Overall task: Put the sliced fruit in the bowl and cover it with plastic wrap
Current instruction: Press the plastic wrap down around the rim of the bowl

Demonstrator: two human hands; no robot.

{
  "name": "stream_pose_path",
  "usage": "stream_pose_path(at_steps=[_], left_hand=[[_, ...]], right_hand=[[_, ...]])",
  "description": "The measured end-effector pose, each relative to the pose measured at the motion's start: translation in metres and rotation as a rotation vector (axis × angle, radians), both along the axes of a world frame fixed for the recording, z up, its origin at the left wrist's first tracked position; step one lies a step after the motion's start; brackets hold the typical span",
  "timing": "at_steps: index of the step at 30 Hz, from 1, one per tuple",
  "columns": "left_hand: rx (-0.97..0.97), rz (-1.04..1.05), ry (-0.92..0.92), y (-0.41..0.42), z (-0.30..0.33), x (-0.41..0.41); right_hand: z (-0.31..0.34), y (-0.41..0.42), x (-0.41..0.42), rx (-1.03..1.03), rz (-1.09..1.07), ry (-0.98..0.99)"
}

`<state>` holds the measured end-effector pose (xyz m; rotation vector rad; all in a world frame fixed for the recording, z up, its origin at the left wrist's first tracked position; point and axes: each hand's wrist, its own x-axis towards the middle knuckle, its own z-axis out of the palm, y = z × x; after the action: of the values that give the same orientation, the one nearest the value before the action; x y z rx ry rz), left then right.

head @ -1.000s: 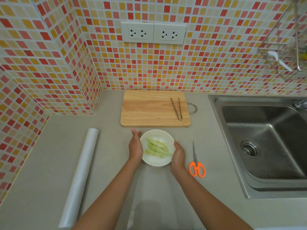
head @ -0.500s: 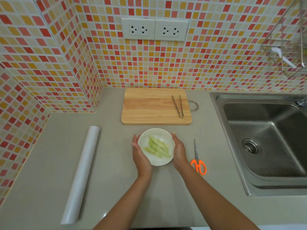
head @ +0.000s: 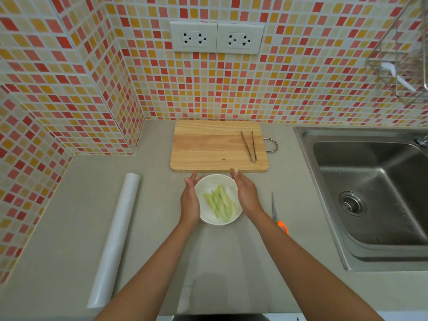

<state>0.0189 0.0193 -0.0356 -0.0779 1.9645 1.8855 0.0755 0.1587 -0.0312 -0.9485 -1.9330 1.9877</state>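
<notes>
Sliced fruit (head: 220, 202) is lying in the white bowl (head: 209, 220) on the counter (head: 69, 228), just before the cutting board (head: 217, 147). From the head view, the left hand (head: 190, 200) and right hand (head: 246, 195) are flanking the bowl's rim, fingers straight, apparently touching it without gripping. Whether film is already covering it is unclear; smoothing evenly down both sides should seal it. The wrap roll (head: 113, 242) is resting well to the left.

White bowl (head: 209, 220), pale green fruit slices (head: 220, 202), orange-handled scissors (head: 279, 216), red-orange-yellow mosaic wall tiles (head: 301, 89), light wooden cutting board (head: 208, 147)
</notes>
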Motion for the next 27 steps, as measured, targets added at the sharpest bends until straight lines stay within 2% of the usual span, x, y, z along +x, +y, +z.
stream_pose_path(at_steps=[4, 9, 16, 20, 27], left_hand=[[-0.014, -0.04, -0.012, 0.0, 0.001, -0.003], [-0.001, -0.035, -0.018, 0.001, 0.0, -0.002], [-0.008, -0.053, 0.016, 0.002, -0.004, -0.003], [-0.024, -0.114, 0.046, -0.002, -0.007, -0.008], [-0.033, -0.21, 0.084, -0.003, -0.008, -0.014]], right_hand=[[0.001, 0.002, -0.002, -0.127, 0.017, -0.012], [0.003, 0.003, -0.002, -0.16, 0.037, -0.043], [0.002, 0.004, -0.011, 0.014, 0.068, -0.212], [0.008, 0.014, -0.012, -0.048, 0.124, -0.241], [0.002, 0.01, -0.017, 0.169, 0.275, -0.047]])
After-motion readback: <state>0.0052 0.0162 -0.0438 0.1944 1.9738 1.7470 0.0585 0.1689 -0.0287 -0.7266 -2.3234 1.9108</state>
